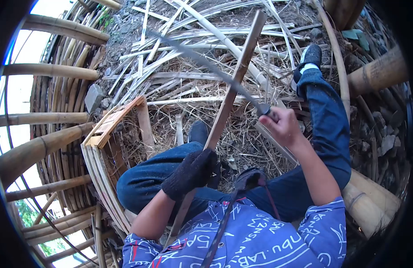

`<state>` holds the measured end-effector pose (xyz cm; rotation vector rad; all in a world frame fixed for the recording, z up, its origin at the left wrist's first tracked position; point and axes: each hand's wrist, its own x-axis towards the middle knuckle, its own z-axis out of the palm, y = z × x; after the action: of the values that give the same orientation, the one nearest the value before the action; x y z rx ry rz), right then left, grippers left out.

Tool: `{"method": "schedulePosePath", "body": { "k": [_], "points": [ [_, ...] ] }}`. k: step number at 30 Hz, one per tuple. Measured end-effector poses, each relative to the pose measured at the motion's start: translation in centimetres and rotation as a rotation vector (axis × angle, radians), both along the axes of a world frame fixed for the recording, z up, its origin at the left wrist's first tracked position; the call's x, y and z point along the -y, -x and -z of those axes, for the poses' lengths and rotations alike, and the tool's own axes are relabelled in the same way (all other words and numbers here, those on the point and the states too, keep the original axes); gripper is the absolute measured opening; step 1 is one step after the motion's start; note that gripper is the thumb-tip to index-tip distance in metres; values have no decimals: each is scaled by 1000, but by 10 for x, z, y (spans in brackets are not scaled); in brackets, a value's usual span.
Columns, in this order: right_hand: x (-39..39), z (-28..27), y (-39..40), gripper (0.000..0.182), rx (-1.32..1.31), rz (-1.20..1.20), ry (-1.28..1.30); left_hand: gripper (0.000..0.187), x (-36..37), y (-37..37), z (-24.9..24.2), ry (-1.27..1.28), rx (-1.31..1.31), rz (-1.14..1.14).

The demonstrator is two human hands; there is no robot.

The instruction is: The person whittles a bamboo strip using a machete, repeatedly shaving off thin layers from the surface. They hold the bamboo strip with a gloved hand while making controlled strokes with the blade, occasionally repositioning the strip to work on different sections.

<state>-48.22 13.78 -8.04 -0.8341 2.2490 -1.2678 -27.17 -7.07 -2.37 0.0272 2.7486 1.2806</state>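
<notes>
My left hand [190, 174], in a black knit glove, is closed around a long flat wooden strip [220, 121]. The strip slants from beside my body up and away to the right. In my bare right hand [283, 128] is the dark handle of a long-bladed knife [206, 64], its thumb pressed along the grip. The blade reaches up and left, crossing over the strip in this view, and its far end is blurred.
Cut strips [188, 76] and curled shavings [242, 129] litter the ground before my legs. A low wooden frame [103, 134] stands at left, near a concrete block [94, 98]. Bamboo poles [50, 71] line the left side; thick bamboo [378, 71] stands at right.
</notes>
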Motion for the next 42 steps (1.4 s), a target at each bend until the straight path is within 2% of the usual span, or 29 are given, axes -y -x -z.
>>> {"method": "schedulePosePath", "body": {
  "k": [1, 3, 4, 6, 8, 9, 12, 13, 14, 16, 19, 22, 23, 26, 32, 35, 37, 42],
  "points": [
    [4, -7, -6, 57, 44, -76, -13, 16, 1, 1, -7, 5, 2, -10],
    [10, -12, -19, 56, -38, -153, 15, 31, 1, 3, -20, -1110, 833, -604],
    [11, -13, -23, 55, -123, -220, 39, 31, -1, 3, -23, -1107, 834, -608],
    [9, -14, -26, 55, -124, -268, -1, 44, -8, 6, -25, -890, 759, -581],
    [5, -14, -29, 55, -168, -342, -8, 45, -13, 7, -20, -781, 744, -594],
    [4, -17, -30, 53, -132, -357, -25, 47, -15, 7, -19, -679, 723, -605],
    [0, -23, -31, 50, 15, -409, 55, 39, -20, 11, -29, -625, 802, -602],
    [-1, -24, -30, 39, 111, -448, 45, 39, -21, 11, -31, -622, 800, -597],
    [-1, -25, -32, 39, 108, -445, 48, 38, -23, 9, -34, -664, 789, -596],
    [-1, -23, -37, 26, 381, -303, 213, 37, -22, 7, -36, -703, 774, -596],
    [-3, -20, -30, 33, 437, -274, 300, 37, -22, 5, -37, -727, 788, -537],
    [-10, -19, -22, 29, 454, -188, 310, 42, -28, 1, -42, -741, 758, -536],
    [-12, -23, -21, 31, 617, -143, 338, 44, -32, 1, -45, -759, 763, -544],
    [-15, -29, -18, 34, 733, -47, 386, 52, -37, -7, -41, -755, 768, -529],
    [-20, -28, -6, 35, 653, -42, 438, 55, -37, -19, -45, -704, 740, -470],
    [-25, -26, -2, 33, 481, 6, 431, 50, -36, -31, -41, -709, 711, -496],
    [-27, -33, 3, 30, 193, 1, 352, 47, -36, -34, -42, -712, 700, -520],
    [-20, -32, -2, 28, 90, 110, 452, 43, -39, -38, -45, -735, 709, -586]
  ]
}}
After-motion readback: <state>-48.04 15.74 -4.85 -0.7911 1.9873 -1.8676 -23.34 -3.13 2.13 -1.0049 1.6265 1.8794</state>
